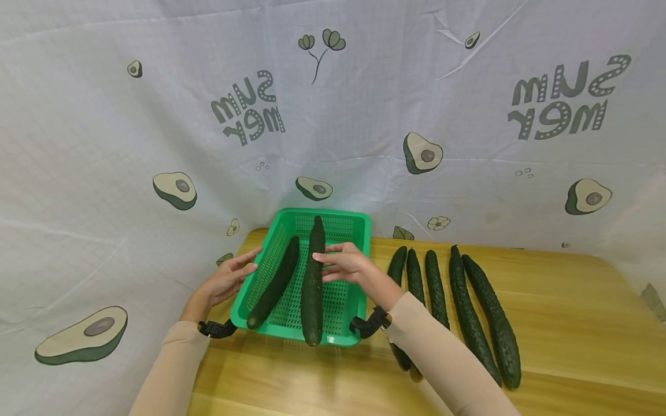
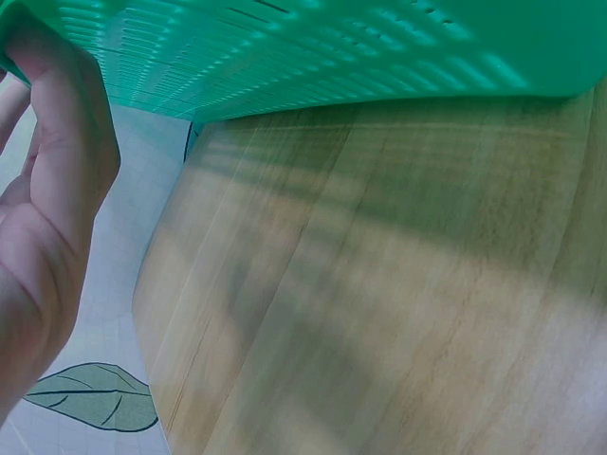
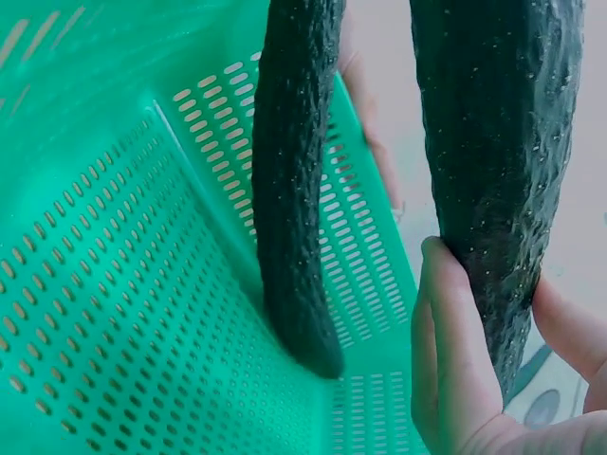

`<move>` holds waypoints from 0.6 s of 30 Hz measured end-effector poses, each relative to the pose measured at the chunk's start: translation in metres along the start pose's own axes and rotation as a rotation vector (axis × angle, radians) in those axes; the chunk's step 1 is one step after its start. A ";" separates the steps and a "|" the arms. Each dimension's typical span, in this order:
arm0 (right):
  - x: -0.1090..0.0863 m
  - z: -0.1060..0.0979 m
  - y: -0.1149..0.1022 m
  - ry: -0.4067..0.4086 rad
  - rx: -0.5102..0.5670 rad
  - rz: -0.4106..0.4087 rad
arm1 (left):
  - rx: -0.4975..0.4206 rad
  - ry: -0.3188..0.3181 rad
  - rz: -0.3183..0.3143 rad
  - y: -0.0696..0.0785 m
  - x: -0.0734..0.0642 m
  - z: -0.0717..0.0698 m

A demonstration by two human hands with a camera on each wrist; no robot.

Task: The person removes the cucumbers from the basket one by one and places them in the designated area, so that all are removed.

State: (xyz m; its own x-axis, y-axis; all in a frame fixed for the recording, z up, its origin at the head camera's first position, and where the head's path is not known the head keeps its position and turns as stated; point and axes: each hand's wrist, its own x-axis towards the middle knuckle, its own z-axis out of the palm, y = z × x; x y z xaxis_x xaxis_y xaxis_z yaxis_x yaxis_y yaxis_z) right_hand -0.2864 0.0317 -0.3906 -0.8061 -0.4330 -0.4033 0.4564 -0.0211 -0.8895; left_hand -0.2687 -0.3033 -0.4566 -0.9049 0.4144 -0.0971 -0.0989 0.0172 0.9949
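A green plastic basket [image 1: 359, 312] stands at the middle of the table, its slotted wall [image 2: 379, 57] raised off the tabletop in the left wrist view. My left hand [image 1: 229, 280] holds its left side near the rim, fingers along the outside. One dark green cucumber [image 1: 276, 286] lies inside, leaning along the left wall; it also shows in the right wrist view [image 3: 294, 190]. Over the basket my right hand [image 1: 343, 263] grips a second, thicker cucumber [image 1: 312, 294] around its middle, thumb on one side and fingers on the other. Its near end overlaps the front rim in the head view.
Several cucumbers [image 1: 470, 318] lie side by side on the wooden table [image 1: 567, 312], right of the basket, partly hidden by the right forearm. A white cloth [image 1: 364, 115] printed with avocados hangs behind and to the left, close to the basket's far side.
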 end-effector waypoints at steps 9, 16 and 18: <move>-0.022 -0.021 0.005 -0.023 -0.002 -0.049 | 0.018 0.003 0.002 -0.001 0.000 0.000; -0.038 -0.041 0.013 -0.039 0.012 -0.066 | 0.020 -0.005 0.017 -0.001 0.000 0.000; -0.042 -0.047 0.015 -0.039 0.010 -0.078 | 0.018 -0.005 0.014 -0.001 0.000 -0.001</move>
State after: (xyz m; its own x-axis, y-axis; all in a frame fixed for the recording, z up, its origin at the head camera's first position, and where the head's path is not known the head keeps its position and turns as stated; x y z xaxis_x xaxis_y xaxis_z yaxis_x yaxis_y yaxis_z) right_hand -0.2631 0.0914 -0.3973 -0.8242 -0.4647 -0.3235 0.3964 -0.0655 -0.9158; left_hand -0.2688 -0.3038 -0.4576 -0.9042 0.4190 -0.0827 -0.0785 0.0273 0.9965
